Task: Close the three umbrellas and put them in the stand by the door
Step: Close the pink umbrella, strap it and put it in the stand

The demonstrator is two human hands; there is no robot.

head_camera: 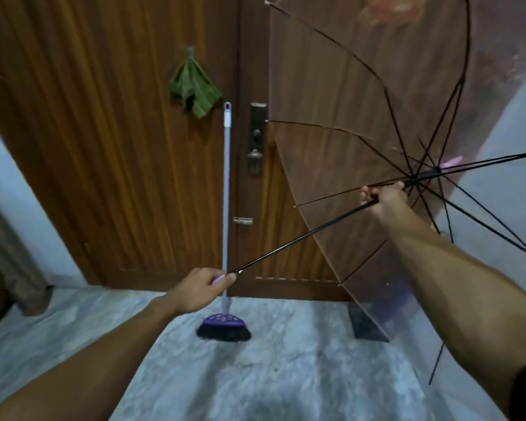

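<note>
Clear glossy plastic canopy [331, 123] on thin black metal ribs [362, 65], grained brown wooden door [104, 147] behind, mottled grey stone floor [286, 360] with a dull sheen.

There is a single view, taken from a wide-angle camera at the person's head, looking forward and down. Both forearms enter from the bottom corners and reach away from the lens, so the left hand [199, 288] sits low and near the centre, and the right hand [384, 200] higher on the right. The camera faces a wooden door [119, 147] squarely enough that it fills the upper half, while the marbled floor [286, 375] fills the lower half, close beneath the lens. Straight edges bow toward the borders, as the wide lens bends them. The open umbrella [362, 117] reaches past the top and right edges. No second view shares the scene.
</note>
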